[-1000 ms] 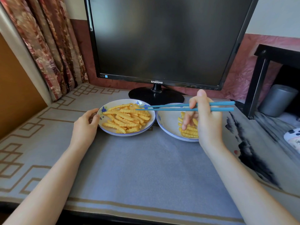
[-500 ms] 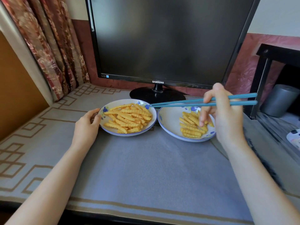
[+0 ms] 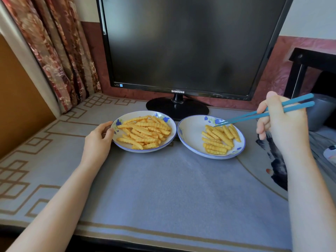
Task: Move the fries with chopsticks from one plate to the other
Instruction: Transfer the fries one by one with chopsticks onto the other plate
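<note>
Two white plates with blue flowers stand side by side in front of the monitor. The left plate (image 3: 164, 144) holds a large heap of crinkle-cut fries (image 3: 145, 131). The right plate (image 3: 189, 137) holds a smaller pile of fries (image 3: 220, 139) on its right half. My left hand (image 3: 98, 140) grips the left plate's left rim, thumb on the rim. My right hand (image 3: 283, 124) holds a pair of teal chopsticks (image 3: 263, 114) to the right of the right plate. Their tips hover over the far end of the smaller pile, with no fry between them.
A black monitor (image 3: 181, 44) on a round stand (image 3: 177, 108) stands just behind the plates. A grey patterned mat (image 3: 163, 188) covers the table. A patterned curtain (image 3: 60, 51) hangs at the left. A black shelf frame (image 3: 298, 77) and a grey cylinder (image 3: 321, 111) stand at the right.
My right hand has moved right, drawing the chopstick tips from the left plate over to the right plate's fries. My left hand has stayed on the left plate's rim.
</note>
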